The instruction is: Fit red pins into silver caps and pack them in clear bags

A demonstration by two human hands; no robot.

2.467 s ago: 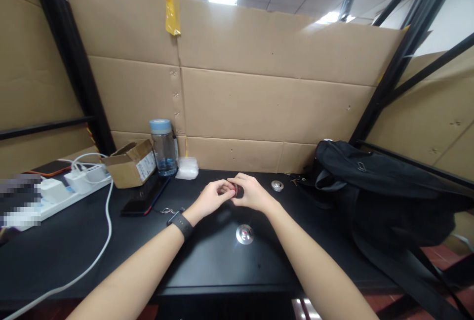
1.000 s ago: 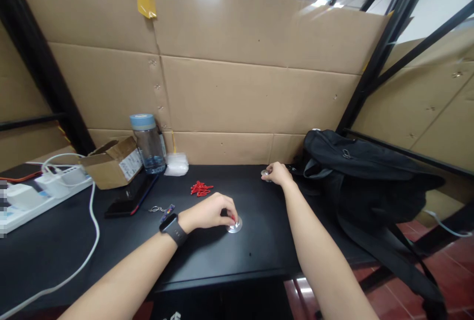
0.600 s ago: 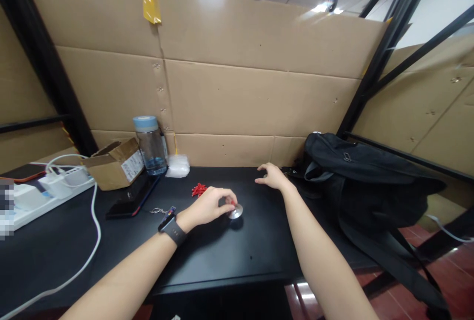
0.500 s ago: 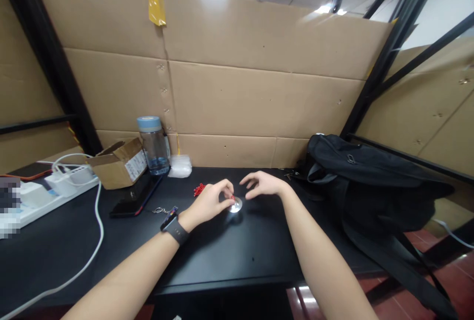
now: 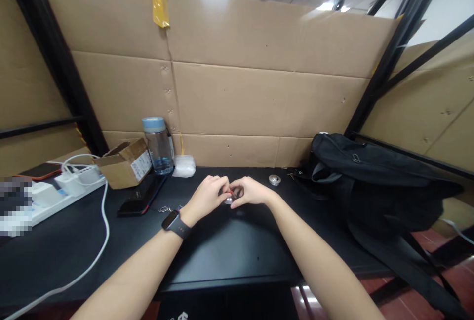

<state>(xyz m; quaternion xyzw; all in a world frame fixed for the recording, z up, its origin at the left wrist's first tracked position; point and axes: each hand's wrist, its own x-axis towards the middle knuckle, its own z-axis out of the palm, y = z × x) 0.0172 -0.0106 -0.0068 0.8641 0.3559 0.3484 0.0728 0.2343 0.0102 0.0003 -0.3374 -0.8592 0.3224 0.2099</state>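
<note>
Over the middle of the black table, my left hand has its thumb and fingers pinched on a small red item. Facing it, my right hand curves in from the right, its fingertips closed around the same spot; what they grip is too small to make out. A shiny silver round piece shows just beneath the fingertips, between the two hands. Another silver round piece lies on the table behind my right wrist. A dark watch is on my left wrist.
At the left are a power strip with white cables, an opened cardboard box, a dark phone, a water bottle, a clear plastic bag and a key ring. A black bag sits at the right.
My right hand has moved left to meet my left hand, and its fingers have closed in. The silver piece behind my right wrist has come into view. The red bundle is now hidden.
</note>
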